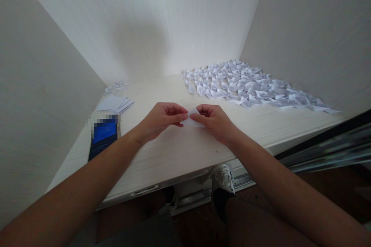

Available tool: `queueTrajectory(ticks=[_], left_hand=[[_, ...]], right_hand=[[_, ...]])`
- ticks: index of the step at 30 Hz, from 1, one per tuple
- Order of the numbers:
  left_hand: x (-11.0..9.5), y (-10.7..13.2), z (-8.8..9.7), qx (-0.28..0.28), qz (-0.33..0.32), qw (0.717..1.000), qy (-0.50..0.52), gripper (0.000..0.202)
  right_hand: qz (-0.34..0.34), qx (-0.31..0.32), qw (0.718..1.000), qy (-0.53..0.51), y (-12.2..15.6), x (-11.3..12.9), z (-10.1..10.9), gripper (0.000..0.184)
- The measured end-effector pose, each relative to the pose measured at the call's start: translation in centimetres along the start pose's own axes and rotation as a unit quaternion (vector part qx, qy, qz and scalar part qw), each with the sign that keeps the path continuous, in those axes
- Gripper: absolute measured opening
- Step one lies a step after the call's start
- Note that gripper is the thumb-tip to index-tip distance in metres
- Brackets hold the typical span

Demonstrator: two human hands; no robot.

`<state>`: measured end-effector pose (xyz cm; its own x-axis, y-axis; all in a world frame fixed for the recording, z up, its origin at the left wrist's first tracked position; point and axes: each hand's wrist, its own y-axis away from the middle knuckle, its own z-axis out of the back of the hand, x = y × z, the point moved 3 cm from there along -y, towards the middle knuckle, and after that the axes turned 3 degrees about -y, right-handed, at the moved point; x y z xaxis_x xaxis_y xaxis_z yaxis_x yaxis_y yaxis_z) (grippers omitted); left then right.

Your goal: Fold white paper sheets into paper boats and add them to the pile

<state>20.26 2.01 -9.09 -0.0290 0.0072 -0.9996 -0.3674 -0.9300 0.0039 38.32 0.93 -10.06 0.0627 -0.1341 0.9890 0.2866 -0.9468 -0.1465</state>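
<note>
While both hands pinch it, left hand (162, 120) and right hand (213, 120), the small white paper piece (191, 119) looks creased; folded paper pieces (249, 85), flat sheets (115, 104) and a phone (103, 137) lie around.

Your left hand (162, 120) and right hand (216, 121) meet mid-surface (179, 150), paper piece (191, 119) pinched between them. Folded-paper pile (246, 85) lies behind, to your right. Flat sheets (114, 103) lie rear-left; phone (103, 139) sits in front of those.
</note>
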Motion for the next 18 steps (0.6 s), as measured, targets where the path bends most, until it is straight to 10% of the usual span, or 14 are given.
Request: queueTrajectory(ticks=[18], left_hand=[[-1.1, 0.3, 0.9, 0.086, 0.040, 0.986, -0.135, 0.026]], right_hand=[[0.001, 0.019, 0.999, 0.036, 0.0, 0.1, -0.2, 0.020]])
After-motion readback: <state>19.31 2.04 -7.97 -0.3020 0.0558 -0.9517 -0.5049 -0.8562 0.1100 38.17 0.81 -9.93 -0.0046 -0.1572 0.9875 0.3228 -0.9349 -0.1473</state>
